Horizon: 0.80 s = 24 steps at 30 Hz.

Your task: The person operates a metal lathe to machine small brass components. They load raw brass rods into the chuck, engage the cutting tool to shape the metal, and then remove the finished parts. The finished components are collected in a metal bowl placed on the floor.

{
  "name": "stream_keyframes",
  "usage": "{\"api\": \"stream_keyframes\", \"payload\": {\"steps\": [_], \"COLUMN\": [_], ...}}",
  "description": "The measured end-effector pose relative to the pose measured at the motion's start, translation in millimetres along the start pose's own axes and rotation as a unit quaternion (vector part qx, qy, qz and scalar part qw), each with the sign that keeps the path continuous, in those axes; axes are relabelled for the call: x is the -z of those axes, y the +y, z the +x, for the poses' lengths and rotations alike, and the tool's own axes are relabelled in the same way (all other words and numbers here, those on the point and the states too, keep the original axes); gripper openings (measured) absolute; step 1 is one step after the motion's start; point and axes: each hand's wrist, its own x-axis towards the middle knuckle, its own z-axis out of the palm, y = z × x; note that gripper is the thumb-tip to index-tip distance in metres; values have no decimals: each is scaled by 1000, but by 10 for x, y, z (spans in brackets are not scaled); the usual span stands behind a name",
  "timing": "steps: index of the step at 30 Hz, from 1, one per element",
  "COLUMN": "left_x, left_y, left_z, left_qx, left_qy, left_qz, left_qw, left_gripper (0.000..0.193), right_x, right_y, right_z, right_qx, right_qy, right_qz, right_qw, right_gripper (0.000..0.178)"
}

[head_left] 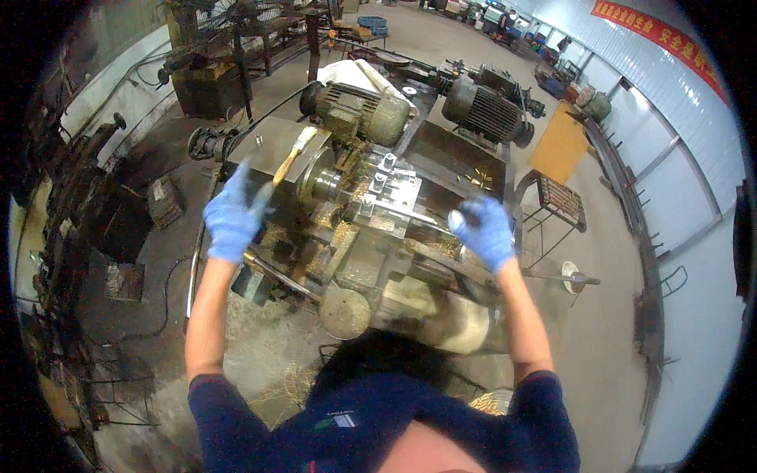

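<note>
My left hand [234,214], in a blue knitted glove, is over the left end of a small metal lathe [363,264]. Its fingers look spread, though smeared by motion. Close to its thumb is the lower end of a brush [288,162] with a wooden handle and pale bristles, slanting over the headstock. My right hand [486,229], also gloved in blue, is curled at the right side of the machine. A small whitish piece [455,221] shows at its fingertips; its kind I cannot make out. Between the hands sit the chuck [319,177] and a bright tool block [398,191] with bolts.
Two electric motors [359,110] [487,112] stand behind the lathe. Brass-coloured chips lie about the slide and bed. At the lower left a metal lever [284,280] sticks out. A slatted stand [560,199] and a white bucket [571,276] are on the right.
</note>
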Motion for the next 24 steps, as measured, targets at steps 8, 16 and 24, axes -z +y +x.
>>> {"api": "stream_keyframes", "payload": {"steps": [8, 16, 24], "left_x": [-681, -779, -717], "left_y": [-6, -149, 384], "left_z": [149, 92, -63], "left_qx": [-98, -125, -149], "left_qy": [-57, 32, -6], "left_qz": [206, 94, -61], "left_qw": [972, 987, 987], "left_gripper": [45, 37, 24], "right_x": [40, 273, 282], "right_y": [-59, 131, 0], "right_z": [-1244, -1620, -1573], "right_qx": [-121, -171, -157], "right_qy": [-127, -80, -85], "right_qz": [45, 77, 74], "right_qw": [983, 979, 981], "right_gripper": [32, 29, 26]}}
